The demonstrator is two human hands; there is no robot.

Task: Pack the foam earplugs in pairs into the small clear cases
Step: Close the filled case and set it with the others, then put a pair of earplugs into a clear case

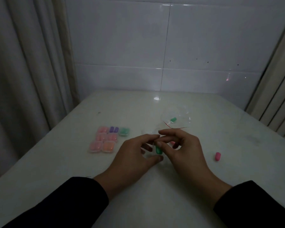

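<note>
1. The green earplug (158, 149) sits between the two hands above the white table (155, 195); its long axis runs nearly straight away from the person, top tipped slightly left.
2. The left hand (135, 155) curls its thumb and fingers round a small clear case (150, 153), barely visible, right beside the green earplug.
3. The right hand (181, 148) pinches the green earplug's far end with narrow, bent fingers.
4. A pink earplug (217, 156) lies on the table well to the right of the green earplug, its long axis nearly upright in the view.
5. Beyond the green earplug lies a clear plastic bag (179, 119) with a second green plug (173, 119) inside, tilted up to the right.
6. Left of the green earplug, seven filled cases (105, 139) sit clustered together: pink, purple, green and orange.
</note>
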